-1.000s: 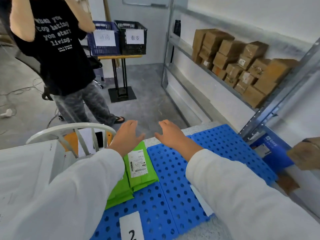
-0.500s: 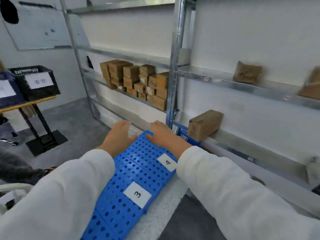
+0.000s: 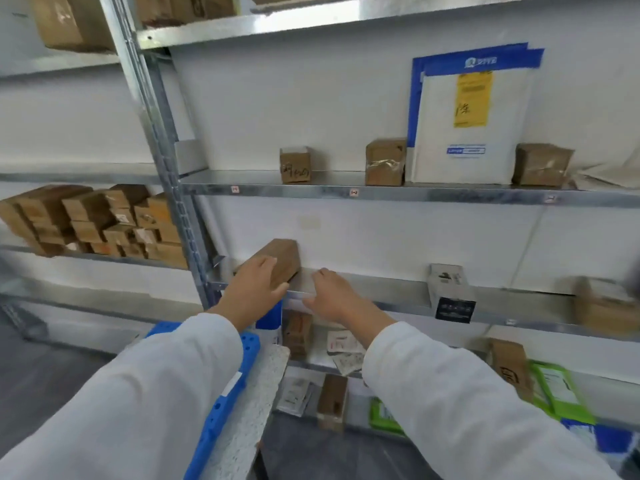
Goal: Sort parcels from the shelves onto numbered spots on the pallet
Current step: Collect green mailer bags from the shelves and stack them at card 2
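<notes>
A head-worn camera looks at a metal rack of shelves against a white wall. Two arms in white sleeves reach forward to the middle shelf (image 3: 398,296).

The left hand (image 3: 251,294) is spread open with straight fingers laid across the front of a brown cardboard parcel (image 3: 282,256), which sits at the left end of that shelf, close to the upright post. Whether the fingers press on the parcel cannot be told. The right hand (image 3: 334,296) is just to the right of the parcel, fingers loose and uncurled above the shelf's front edge, holding nothing. The two hands are a little apart from each other.

Farther right on the same shelf stands a white and black box (image 3: 450,292). On the upper shelf (image 3: 415,194) are three small brown boxes and a large white mailer (image 3: 467,133) with a blue border and a yellow label, leaning on the wall. In the bay to the left is a stack of brown boxes (image 3: 104,223). Lower right, green parcels (image 3: 561,393) lie on a low shelf.

Under the left arm, the corner of a blue perforated pallet (image 3: 214,414) rests on a speckled desk (image 3: 256,393).
</notes>
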